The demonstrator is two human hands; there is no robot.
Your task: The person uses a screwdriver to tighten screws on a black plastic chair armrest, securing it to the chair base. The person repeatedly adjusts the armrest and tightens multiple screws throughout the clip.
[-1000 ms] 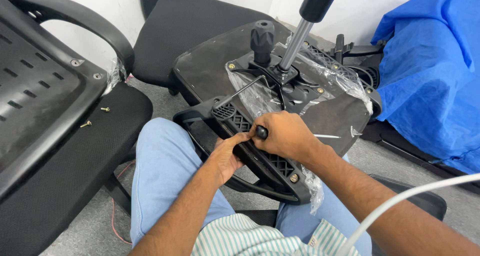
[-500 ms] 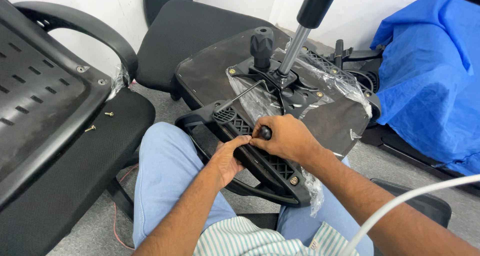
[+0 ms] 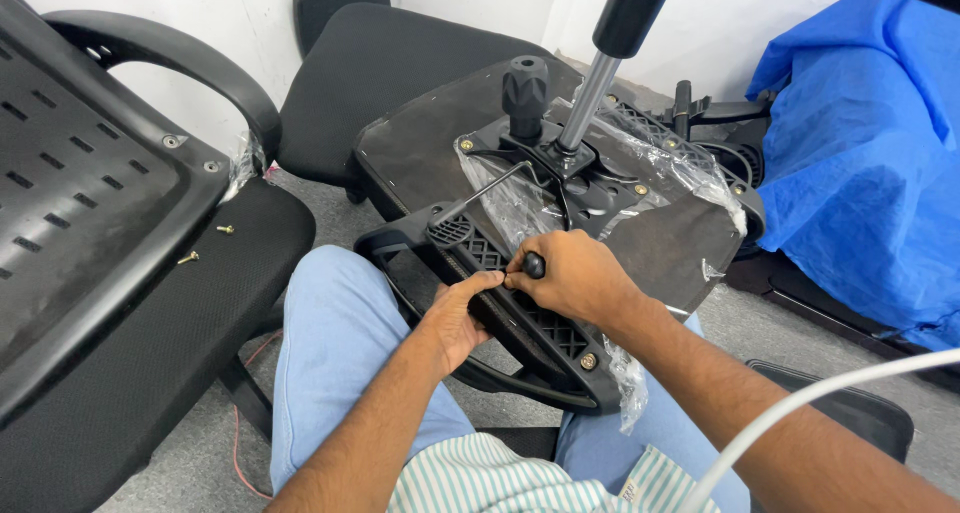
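Note:
An upturned black chair seat (image 3: 420, 143) rests against my knees, its metal mechanism plate and gas cylinder (image 3: 600, 73) pointing up. A black plastic armrest (image 3: 540, 333) lies along its near edge, with a brass bolt (image 3: 588, 361) showing. My right hand (image 3: 570, 273) is closed around a small black-handled tool (image 3: 534, 265) pressed against the armrest. My left hand (image 3: 455, 313) sits beside it, fingertips pinched at the same spot by the tool's tip. What lies under the tip is hidden.
A clear plastic wrap (image 3: 660, 173) hangs over the seat mechanism. Another black chair (image 3: 120, 273) stands at left with two loose screws (image 3: 205, 243) on its seat. A third seat (image 3: 390, 63) is behind. Blue cloth (image 3: 860, 163) covers something at right. A white cable (image 3: 820, 403) crosses my right arm.
Both hands stay at the same spot on the armrest, the right hand shifting only slightly on the tool. The view has moved a little.

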